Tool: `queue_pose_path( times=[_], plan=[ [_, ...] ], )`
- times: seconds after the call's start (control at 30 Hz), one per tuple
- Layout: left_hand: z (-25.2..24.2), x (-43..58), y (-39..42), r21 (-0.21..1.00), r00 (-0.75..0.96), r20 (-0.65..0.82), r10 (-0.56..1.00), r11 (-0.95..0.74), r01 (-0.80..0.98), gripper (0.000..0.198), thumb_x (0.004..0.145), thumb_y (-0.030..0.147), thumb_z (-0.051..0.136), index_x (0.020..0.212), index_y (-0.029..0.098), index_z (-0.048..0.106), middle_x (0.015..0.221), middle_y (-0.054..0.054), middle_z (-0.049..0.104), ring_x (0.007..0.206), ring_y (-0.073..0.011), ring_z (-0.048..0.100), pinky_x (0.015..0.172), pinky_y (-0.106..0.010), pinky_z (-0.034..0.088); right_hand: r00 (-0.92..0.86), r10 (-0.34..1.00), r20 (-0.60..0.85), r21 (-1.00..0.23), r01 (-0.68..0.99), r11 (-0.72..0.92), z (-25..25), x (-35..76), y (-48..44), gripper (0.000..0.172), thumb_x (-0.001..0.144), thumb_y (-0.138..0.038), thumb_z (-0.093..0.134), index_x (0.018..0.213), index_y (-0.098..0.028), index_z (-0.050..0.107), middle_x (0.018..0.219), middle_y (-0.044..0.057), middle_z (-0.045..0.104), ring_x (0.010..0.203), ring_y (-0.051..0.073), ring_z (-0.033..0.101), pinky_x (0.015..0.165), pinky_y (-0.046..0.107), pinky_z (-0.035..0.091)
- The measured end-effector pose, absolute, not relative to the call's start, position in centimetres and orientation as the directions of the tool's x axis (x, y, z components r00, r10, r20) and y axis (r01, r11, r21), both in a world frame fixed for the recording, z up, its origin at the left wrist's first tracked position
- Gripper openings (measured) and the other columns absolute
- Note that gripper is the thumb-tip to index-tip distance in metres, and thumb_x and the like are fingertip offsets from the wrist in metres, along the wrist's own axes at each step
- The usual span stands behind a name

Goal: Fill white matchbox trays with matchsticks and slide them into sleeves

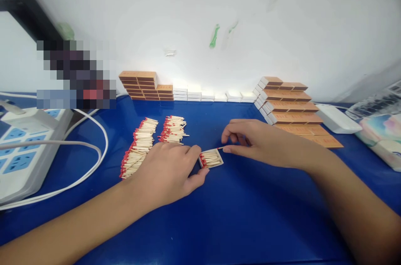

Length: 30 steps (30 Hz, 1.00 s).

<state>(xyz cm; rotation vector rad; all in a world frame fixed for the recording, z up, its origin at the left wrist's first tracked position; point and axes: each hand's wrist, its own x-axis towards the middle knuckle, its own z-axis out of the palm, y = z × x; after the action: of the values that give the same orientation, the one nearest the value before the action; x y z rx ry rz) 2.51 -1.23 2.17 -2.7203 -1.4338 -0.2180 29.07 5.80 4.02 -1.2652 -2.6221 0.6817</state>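
Note:
A small white matchbox tray [211,158] holding several red-tipped matches lies on the blue table [238,215]. My left hand [171,173] rests beside it, thumb and forefinger gripping the tray's left end. My right hand [255,142] hovers at the tray's right end, fingers pinched on a single match [220,147] over the tray's corner. Two loose heaps of matches [139,146] [173,129] lie just behind my left hand.
Orange matchbox sleeves are stacked at the back left [144,85] and back right [290,102], with white inner trays [200,95] in a row between them along the wall. A white power strip [21,148] with cables sits at left. A white box [336,119] and tissue pack [380,137] sit at right.

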Motion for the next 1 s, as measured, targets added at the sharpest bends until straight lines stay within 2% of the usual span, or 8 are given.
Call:
queue_pose_path(
  times=[0.17, 0.23, 0.33, 0.47, 0.77, 1.0],
  plan=[
    [1.7, 2.9, -2.0, 0.011, 0.659, 0.175, 0.732, -0.671, 0.742, 0.027, 0.101, 0.044, 0.057, 0.099, 0.021, 0.072, 0.07, 0.0, 0.073, 0.063, -0.0251, 0.072, 0.054, -0.036, 0.044, -0.615, 0.778, -0.13, -0.468, 0.73, 0.499, 3.2, 29.1, 6.1, 0.019, 0.102, -0.037, 0.06, 0.091, -0.024, 0.067, 0.089, 0.003, 0.07, 0.076, 0.019, 0.059, 0.065, 0.032, 0.043],
    [1.4, 3.2, -2.4, 0.037, 0.702, 0.178, 0.69, -0.718, 0.696, 0.026, 0.101, 0.043, 0.057, 0.099, 0.021, 0.071, 0.07, 0.001, 0.072, 0.06, -0.0246, 0.071, 0.053, -0.037, 0.045, -0.628, 0.773, -0.087, -0.507, 0.696, 0.509, 2.9, 27.8, 5.9, 0.019, 0.104, -0.034, 0.058, 0.092, -0.023, 0.067, 0.089, 0.003, 0.069, 0.077, 0.018, 0.059, 0.068, 0.032, 0.043],
    [0.8, 3.7, -3.2, 0.083, 0.751, 0.158, 0.641, -0.766, 0.637, 0.026, 0.101, 0.042, 0.057, 0.1, 0.019, 0.069, 0.073, 0.0, 0.073, 0.065, -0.0246, 0.073, 0.055, -0.038, 0.049, -0.641, 0.766, 0.052, -0.556, 0.619, 0.555, 2.0, 25.1, 5.8, 0.015, 0.104, -0.029, 0.059, 0.095, -0.022, 0.067, 0.091, 0.003, 0.067, 0.079, 0.017, 0.058, 0.072, 0.031, 0.043],
    [0.6, 3.9, -4.0, 0.096, 0.769, 0.166, 0.617, -0.786, 0.61, 0.027, 0.101, 0.043, 0.057, 0.098, 0.019, 0.067, 0.073, -0.001, 0.073, 0.063, -0.0243, 0.072, 0.054, -0.037, 0.049, -0.632, 0.752, 0.184, -0.542, 0.573, 0.615, 0.6, 22.3, 6.4, 0.008, 0.101, -0.021, 0.064, 0.094, -0.02, 0.067, 0.091, 0.002, 0.063, 0.078, 0.015, 0.055, 0.071, 0.029, 0.041],
    [1.0, 3.8, -3.7, 0.106, 0.767, 0.111, 0.632, -0.775, 0.623, 0.028, 0.102, 0.042, 0.053, 0.099, 0.019, 0.068, 0.074, 0.0, 0.072, 0.065, -0.0256, 0.073, 0.056, -0.04, 0.052, -0.587, 0.77, 0.252, -0.546, 0.57, 0.614, -0.7, 20.7, 6.7, 0.004, 0.1, -0.021, 0.066, 0.096, -0.02, 0.066, 0.09, 0.0, 0.06, 0.074, 0.013, 0.051, 0.068, 0.028, 0.037],
    [0.7, 3.8, -3.6, 0.108, 0.762, 0.139, 0.632, -0.775, 0.623, 0.028, 0.102, 0.043, 0.053, 0.096, 0.019, 0.067, 0.071, 0.001, 0.071, 0.063, -0.0245, 0.072, 0.056, -0.04, 0.052, -0.579, 0.775, 0.254, -0.522, 0.593, 0.614, -0.9, 20.5, 6.7, 0.005, 0.102, -0.024, 0.065, 0.097, -0.021, 0.065, 0.09, 0.0, 0.059, 0.074, 0.014, 0.05, 0.067, 0.029, 0.035]
  ],
)
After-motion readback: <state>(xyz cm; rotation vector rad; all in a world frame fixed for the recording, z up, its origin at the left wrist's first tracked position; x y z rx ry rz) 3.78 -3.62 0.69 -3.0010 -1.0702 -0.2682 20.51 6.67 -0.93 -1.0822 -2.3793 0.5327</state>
